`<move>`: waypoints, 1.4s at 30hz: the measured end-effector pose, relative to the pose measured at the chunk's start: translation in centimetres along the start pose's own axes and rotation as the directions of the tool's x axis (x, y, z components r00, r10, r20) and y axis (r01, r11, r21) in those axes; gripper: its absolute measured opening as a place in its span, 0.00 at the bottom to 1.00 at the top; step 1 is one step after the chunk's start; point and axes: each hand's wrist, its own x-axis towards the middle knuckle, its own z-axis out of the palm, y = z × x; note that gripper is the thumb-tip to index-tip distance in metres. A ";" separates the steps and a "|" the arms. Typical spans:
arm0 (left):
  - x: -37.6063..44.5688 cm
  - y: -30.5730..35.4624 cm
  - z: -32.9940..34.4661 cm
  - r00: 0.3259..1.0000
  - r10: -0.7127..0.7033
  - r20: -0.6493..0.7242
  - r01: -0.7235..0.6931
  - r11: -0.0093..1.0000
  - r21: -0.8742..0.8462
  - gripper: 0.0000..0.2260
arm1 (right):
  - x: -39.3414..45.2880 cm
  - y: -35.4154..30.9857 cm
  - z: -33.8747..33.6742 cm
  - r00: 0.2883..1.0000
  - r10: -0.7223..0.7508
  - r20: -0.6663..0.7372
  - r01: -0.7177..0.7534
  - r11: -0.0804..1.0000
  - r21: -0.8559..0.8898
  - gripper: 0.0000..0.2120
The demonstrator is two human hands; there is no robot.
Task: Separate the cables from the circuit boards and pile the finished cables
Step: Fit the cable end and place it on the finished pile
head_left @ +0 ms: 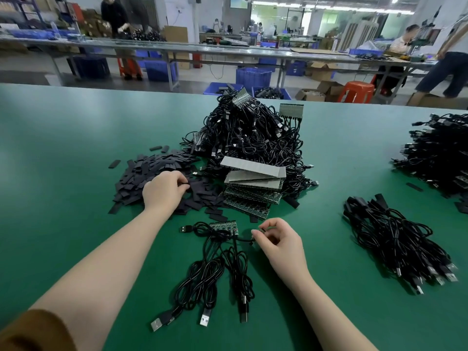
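Plainly, the right hand (277,240) pinches a small cut piece of board with its thin black cable, drawn clear at three o'clock of the green board strip (224,226), which lies at the counter's (63,148) centre with its cables fanned toward six o'clock. The left hand (164,190), fingers curled, picks at matte black flat strips (141,173), likely for one. Finished cables (395,239) are piled at three o'clock; the tangled glossy heap (253,138) waits at twelve.

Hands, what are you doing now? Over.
Left hand picking at black sleeves. Right hand pinching small board on cable. Nothing blocking.
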 end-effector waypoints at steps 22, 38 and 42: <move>-7.6 10.0 -0.5 0.987 0.076 0.143 0.070 0.598 -0.798 0.03 | 2.5 -4.6 0.7 0.990 0.100 0.102 -0.140 0.820 0.555 0.06; -10.8 9.4 2.3 0.973 0.155 0.171 -0.034 0.829 -0.558 0.03 | 1.4 -0.4 0.5 0.997 0.081 -0.012 -0.075 0.961 0.267 0.04; -11.0 9.6 2.1 0.972 0.179 0.153 -0.067 0.833 -0.549 0.05 | 1.4 -0.1 0.4 0.995 0.087 -0.045 -0.069 0.949 0.308 0.03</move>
